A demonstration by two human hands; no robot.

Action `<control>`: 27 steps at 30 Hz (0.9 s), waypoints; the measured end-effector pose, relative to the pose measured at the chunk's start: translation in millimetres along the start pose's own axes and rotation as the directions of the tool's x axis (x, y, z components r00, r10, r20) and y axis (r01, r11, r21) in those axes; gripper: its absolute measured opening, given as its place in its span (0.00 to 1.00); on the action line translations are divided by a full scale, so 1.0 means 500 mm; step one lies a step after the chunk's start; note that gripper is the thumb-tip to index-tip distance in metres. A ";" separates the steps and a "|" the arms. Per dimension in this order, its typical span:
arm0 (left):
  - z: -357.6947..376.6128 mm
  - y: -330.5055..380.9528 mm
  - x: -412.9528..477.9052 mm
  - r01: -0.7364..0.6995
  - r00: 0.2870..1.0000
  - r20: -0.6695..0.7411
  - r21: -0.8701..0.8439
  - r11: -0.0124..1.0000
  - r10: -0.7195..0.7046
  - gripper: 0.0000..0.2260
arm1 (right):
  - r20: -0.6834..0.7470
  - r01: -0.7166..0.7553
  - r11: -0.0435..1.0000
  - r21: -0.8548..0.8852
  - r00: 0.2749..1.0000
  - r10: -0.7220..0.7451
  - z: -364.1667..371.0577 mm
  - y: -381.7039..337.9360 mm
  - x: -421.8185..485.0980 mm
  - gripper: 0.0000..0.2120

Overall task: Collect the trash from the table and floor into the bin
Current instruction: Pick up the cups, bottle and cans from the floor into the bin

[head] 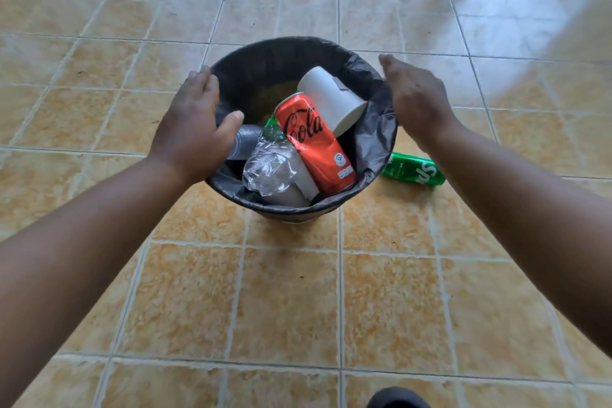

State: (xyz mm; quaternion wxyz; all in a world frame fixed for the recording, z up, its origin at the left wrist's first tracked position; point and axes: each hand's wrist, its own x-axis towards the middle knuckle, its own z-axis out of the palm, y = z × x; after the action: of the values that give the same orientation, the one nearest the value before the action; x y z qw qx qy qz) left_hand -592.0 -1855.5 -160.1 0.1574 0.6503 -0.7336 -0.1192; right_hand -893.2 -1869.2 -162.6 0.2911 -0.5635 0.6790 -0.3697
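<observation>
On tiled floor [298, 291], open room all round. Lined bin [377, 136] near full. Left hand [195, 122] lies over its rim, thumb inside, grip loose; right hand [417, 99] beside the opposite rim, fingers apart, empty. Inside: paper cup [331, 99], Coca-Cola can [314, 142], crushed plastic bottle [268, 166]. Sprite can [414, 172] on the floor just beside the bin, not yet collected.
</observation>
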 end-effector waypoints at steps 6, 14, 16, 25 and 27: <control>0.002 0.003 -0.001 0.001 1.000 0.009 0.063 0.998 -0.001 0.32 | 0.045 -0.034 0.853 -0.521 0.997 0.068 0.021 0.172 0.030 0.16; 0.001 -0.001 -0.002 -0.004 1.000 0.025 0.092 0.996 0.001 0.33 | 0.277 0.128 0.406 -0.905 0.901 0.333 0.025 0.341 -0.004 0.24; 0.002 -0.002 -0.003 -0.002 1.000 0.024 0.094 0.996 0.000 0.33 | 0.284 0.184 0.347 -0.920 0.922 0.264 0.021 0.359 -0.013 0.19; 0.001 -0.004 -0.003 -0.008 1.000 0.024 0.085 0.996 0.006 0.32 | 0.030 0.056 0.703 -0.709 0.998 -0.048 -0.037 0.248 0.037 0.20; 0.002 -0.004 -0.003 -0.009 1.000 0.023 0.073 0.997 0.008 0.32 | -0.083 0.108 0.818 -0.566 0.979 -0.187 -0.052 0.168 0.062 0.25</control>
State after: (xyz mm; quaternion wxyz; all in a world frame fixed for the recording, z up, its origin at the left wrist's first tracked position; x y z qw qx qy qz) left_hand -590.2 -1854.4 -161.9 0.1255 0.6511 -0.7420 -0.0991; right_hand -966.6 -1887.4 -217.3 0.0377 -0.6486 0.7295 -0.2139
